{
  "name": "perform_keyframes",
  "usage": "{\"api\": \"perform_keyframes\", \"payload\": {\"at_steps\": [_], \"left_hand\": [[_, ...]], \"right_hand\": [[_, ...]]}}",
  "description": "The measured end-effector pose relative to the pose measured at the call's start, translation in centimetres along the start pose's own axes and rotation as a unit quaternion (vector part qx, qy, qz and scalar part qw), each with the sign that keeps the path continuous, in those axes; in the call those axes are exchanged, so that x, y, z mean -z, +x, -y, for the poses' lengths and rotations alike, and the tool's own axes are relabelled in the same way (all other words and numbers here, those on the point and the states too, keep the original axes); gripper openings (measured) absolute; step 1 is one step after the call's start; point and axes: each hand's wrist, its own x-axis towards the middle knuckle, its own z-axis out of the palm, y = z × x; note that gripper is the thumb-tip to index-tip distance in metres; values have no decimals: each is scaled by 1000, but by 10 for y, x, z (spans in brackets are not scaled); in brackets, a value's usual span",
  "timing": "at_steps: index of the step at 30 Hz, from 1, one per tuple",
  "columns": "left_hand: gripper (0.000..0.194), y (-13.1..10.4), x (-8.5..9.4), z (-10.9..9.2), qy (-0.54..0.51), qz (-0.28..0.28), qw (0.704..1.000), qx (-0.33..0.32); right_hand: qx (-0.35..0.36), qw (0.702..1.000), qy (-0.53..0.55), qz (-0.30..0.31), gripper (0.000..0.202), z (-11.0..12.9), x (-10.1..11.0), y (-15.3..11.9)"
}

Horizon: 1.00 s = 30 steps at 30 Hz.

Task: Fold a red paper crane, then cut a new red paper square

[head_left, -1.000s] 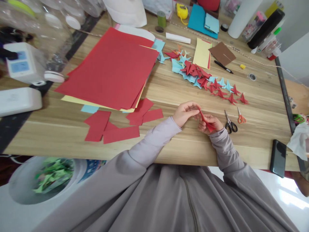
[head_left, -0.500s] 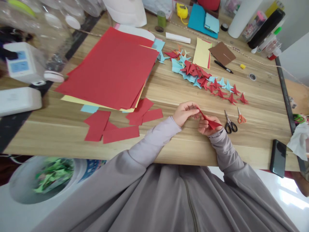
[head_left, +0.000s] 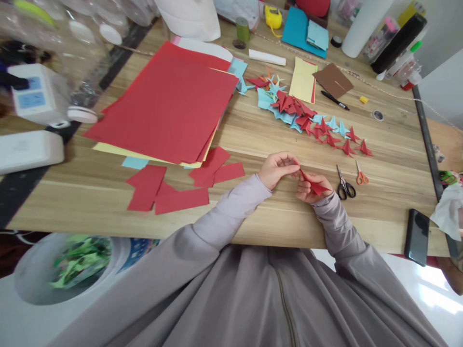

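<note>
A folded piece of red paper [head_left: 317,187] is held between my two hands over the near part of the table. My left hand [head_left: 278,168] pinches its narrow upper end between thumb and fingers. Around its middle, my right hand [head_left: 309,189] is closed, and the wider pointed end sticks out past the fingers to the right. Black-handled scissors [head_left: 346,187] lie just right of my right hand, with small orange-handled scissors [head_left: 361,176] beyond them. Folded red paper cranes [head_left: 304,118] and light blue paper cranes [head_left: 277,111] form a cluster farther back.
Large red sheets [head_left: 170,106] are stacked at the left, with cut red strips [head_left: 181,200] in front. Beyond the cranes lie yellow paper [head_left: 303,79], brown paper [head_left: 333,83] and a black pen [head_left: 335,100]. A phone [head_left: 417,237] rests at the right edge; a scrap bin [head_left: 27,270] stands lower left.
Both hands keep their hold on the red paper in nearly the same place. The paper's wide end has shifted very slightly left with my right hand.
</note>
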Motion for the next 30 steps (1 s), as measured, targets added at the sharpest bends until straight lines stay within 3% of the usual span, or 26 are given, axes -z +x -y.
{"api": "perform_keyframes", "payload": {"at_steps": [14,30], "left_hand": [[12,0,0,-3,-49,30,998,11],[7,1,2,-7,-49,36,998,-9]], "right_hand": [[36,998,-44,24,8,-1,4,1],[43,997,-59,1,4,3,-2,-1]]}}
